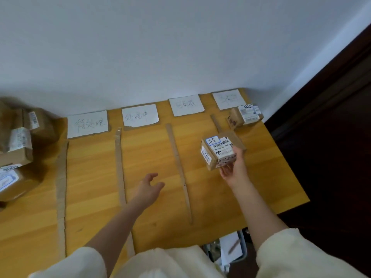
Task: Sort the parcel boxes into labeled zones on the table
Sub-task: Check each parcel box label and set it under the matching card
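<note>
We are holding a small parcel box in our right hand, fingers curling under and around its near edge, lifting it above the wooden desk over the zones toward the right. Its white shipping label with a barcode is facing up. Our left hand is hovering over the middle of the desk with fingers relaxed and spread, holding nothing.

Four paper zone labels are lying along the far edge by the wall: the leftmost label, the second label, the third label and the rightmost label; the handwriting on the last two is too faint for us to read. Cardboard strips are running toward us between the zones. A second parcel box is sitting in the rightmost zone, just in front of its label. More parcels are piling up at the desk's left end.
</note>
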### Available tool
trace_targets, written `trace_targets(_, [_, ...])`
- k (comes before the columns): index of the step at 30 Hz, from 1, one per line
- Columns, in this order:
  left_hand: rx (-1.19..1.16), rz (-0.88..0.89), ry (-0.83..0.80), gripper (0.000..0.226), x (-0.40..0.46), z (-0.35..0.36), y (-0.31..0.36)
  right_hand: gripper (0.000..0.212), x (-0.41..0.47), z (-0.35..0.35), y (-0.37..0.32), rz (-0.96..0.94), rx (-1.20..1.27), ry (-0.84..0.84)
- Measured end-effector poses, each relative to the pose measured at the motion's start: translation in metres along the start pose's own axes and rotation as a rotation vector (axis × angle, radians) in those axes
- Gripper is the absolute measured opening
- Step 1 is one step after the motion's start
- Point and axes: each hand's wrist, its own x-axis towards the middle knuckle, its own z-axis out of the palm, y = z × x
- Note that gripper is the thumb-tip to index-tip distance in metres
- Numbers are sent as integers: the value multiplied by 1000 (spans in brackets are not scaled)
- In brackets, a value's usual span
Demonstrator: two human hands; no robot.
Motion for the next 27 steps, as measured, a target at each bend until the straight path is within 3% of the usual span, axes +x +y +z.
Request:
trace_targets(6, [151, -11, -10, 55, 15, 20, 8, 48, 50, -38, -45, -76, 55, 152])
trace_targets(23, [237, -114, -15, 59, 28, 35, 12, 40, 111, -66, -86, -88, 125, 253])
trace_targets(27, [250, -113, 3, 56, 27, 40, 15, 53, 111, -62, -86, -65, 76, 351])
